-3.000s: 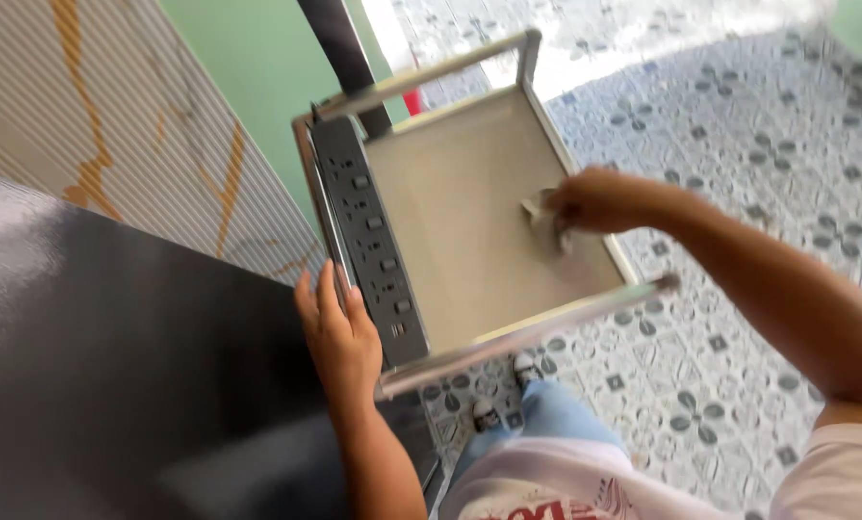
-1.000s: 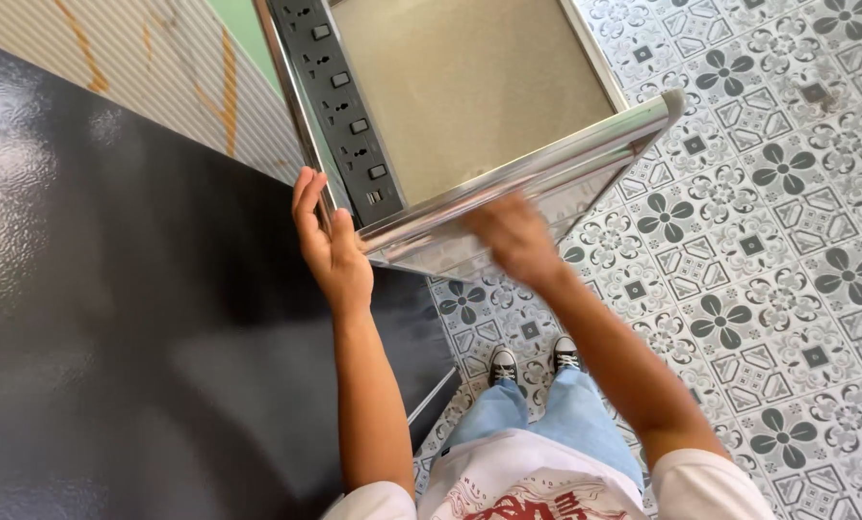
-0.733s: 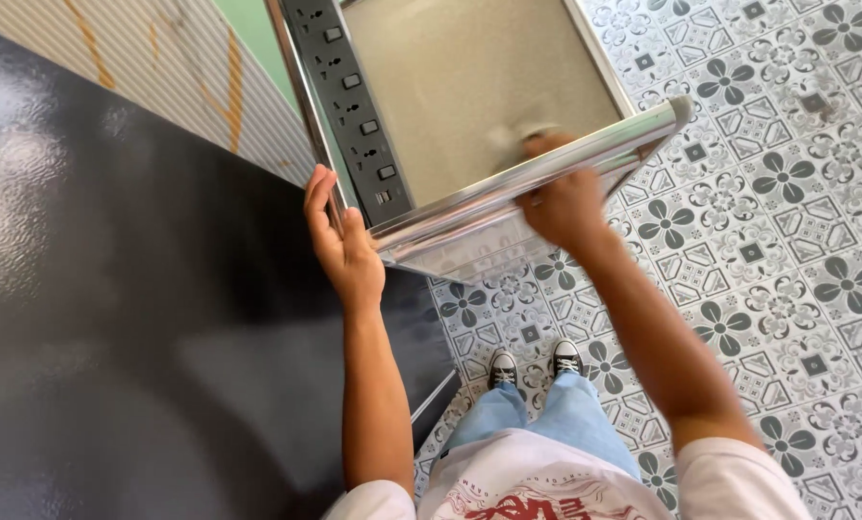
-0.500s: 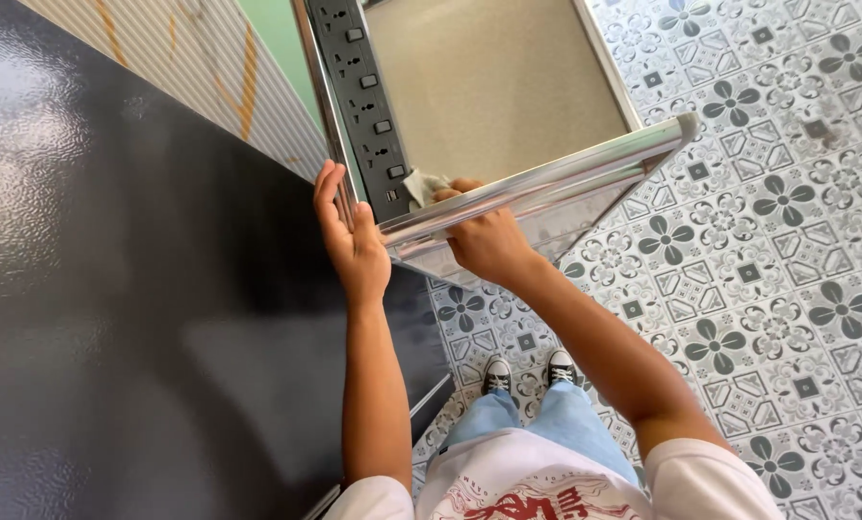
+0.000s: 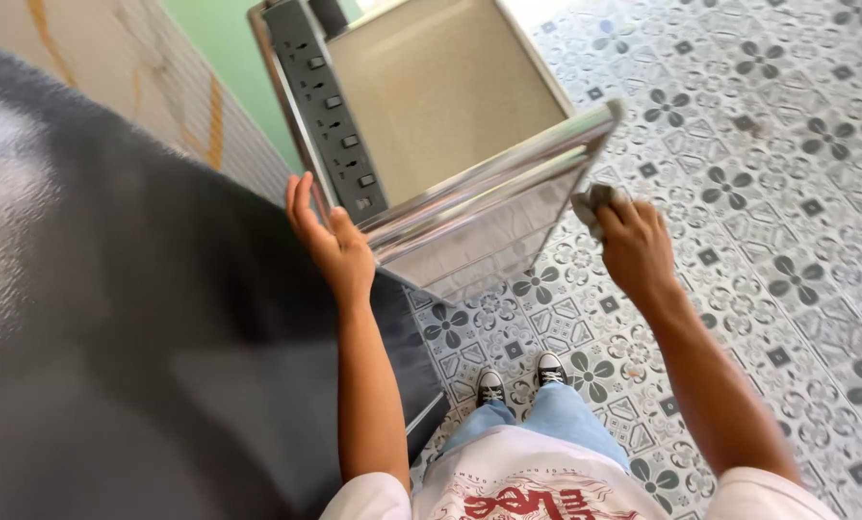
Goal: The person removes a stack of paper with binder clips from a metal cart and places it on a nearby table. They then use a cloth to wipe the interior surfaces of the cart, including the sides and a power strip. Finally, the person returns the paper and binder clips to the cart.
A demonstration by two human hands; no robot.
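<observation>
A metal cart with a beige top shelf (image 5: 440, 106) and shiny rails stands in front of me; a grey power strip (image 5: 330, 106) with several sockets runs along its left side. My left hand (image 5: 330, 241) rests with fingers spread against the cart's near left corner, below the power strip. My right hand (image 5: 633, 246) grips a small grey cloth (image 5: 592, 200) at the cart's near right corner, just beside the chrome front rail (image 5: 493, 173). A lower shelf shows under the rail.
A large black glossy surface (image 5: 132, 337) fills the left side. Behind it are a ribbed pale wall (image 5: 161, 87) and a green wall. The floor (image 5: 787, 193) has grey flower-pattern tiles. My sneakers (image 5: 517, 380) stand near the cart.
My right hand with the cloth has slid along the front rail from the left part to the right corner. My left hand has stayed at the cart's left corner.
</observation>
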